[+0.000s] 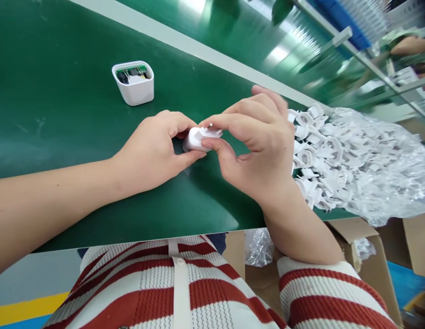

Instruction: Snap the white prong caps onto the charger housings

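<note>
**No legible writing in view**

Nothing can be read anywhere in the scene. The white plug part (200, 137) held between the two hands shows no print or mark, and the open white casing (133, 83) far left on the green belt (61, 137) is blank outside. The heap of white parts (322, 151) on clear plastic at the right carries no label.

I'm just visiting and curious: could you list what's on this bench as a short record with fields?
left hand: pinches the white plug
right hand: grips the plug's pin end
plug: held by both hands just above the green belt
open shell: stands alone on the belt, circuit board showing inside
pile: white caps on clear plastic, right of the hands
box: cardboard, below the belt edge
</note>
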A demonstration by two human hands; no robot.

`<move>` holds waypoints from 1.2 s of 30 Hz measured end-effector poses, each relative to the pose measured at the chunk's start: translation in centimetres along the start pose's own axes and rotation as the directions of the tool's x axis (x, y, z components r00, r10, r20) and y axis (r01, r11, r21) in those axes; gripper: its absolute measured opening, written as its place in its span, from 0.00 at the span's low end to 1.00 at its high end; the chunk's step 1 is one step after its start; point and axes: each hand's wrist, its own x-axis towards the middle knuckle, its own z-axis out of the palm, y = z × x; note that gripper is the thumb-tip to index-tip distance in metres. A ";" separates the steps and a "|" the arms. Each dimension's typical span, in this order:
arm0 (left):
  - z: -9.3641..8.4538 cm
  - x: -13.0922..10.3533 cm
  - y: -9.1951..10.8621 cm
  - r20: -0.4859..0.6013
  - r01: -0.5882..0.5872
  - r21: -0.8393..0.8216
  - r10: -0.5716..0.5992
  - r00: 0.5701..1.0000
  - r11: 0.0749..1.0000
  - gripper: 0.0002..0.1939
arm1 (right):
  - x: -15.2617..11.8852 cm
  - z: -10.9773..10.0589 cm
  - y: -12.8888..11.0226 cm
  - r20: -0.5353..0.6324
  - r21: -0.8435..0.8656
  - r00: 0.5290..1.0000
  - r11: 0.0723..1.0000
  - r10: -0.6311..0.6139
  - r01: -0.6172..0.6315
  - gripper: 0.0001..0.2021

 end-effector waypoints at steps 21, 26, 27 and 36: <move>-1.5 -0.5 3.0 0.021 -0.019 -0.003 0.019 1.000 1.000 0.20 | -0.3 -3.0 2.8 0.120 -0.043 0.991 0.997 0.062 -0.057 0.32; -7.1 4.0 5.1 -0.337 0.022 0.174 0.038 0.941 0.985 0.21 | -1.8 -7.6 10.0 0.148 -0.478 0.806 0.755 0.573 -0.449 0.37; -8.5 5.7 4.5 -0.414 0.070 0.200 0.019 0.910 0.977 0.23 | -1.9 -8.0 11.2 0.150 -0.555 0.709 0.652 0.689 -0.516 0.36; -16.8 16.2 -4.9 -0.381 0.302 0.347 -0.161 0.911 0.888 0.52 | -0.5 -7.3 12.8 0.166 -0.633 0.520 0.495 0.838 -0.596 0.17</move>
